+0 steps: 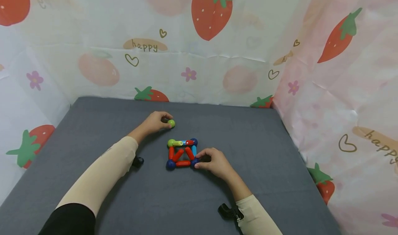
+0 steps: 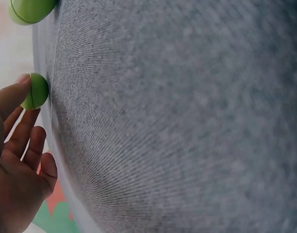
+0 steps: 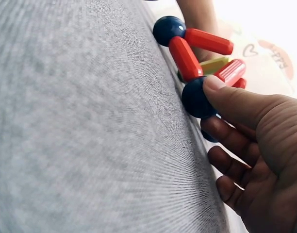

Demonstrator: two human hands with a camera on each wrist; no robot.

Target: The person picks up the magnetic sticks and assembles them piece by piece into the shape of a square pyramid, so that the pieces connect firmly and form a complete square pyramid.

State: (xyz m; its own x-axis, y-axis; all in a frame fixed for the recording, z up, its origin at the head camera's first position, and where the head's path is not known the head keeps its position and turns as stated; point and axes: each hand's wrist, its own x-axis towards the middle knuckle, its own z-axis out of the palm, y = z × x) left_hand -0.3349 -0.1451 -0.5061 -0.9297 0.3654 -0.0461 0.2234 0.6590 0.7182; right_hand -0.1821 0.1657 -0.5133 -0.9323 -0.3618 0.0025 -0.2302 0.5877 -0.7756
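Note:
My left hand (image 1: pixel 157 122) pinches a light green ball (image 1: pixel 171 123) at the back of the table; in the left wrist view the ball (image 2: pixel 38 91) sits between thumb and fingertips. In front of it is a square frame of toy building rods and balls. One green ball (image 1: pixel 171 143) and dark blue balls (image 1: pixel 170 164) form its corners. Red rods (image 1: pixel 183 163), a light blue rod (image 1: pixel 194 150) and a yellow-green rod (image 1: pixel 178 143) join them. Two red rods lean inward. My right hand (image 1: pixel 215 161) pinches the near right blue ball (image 3: pixel 196 98) of the frame.
A grey cloth covers the table (image 1: pixel 149 200). Behind it and at the sides hangs a curtain (image 1: pixel 205 55) printed with strawberries. Black wrist cameras are strapped to both forearms, the right one (image 1: pixel 228 211) hanging low over the cloth.

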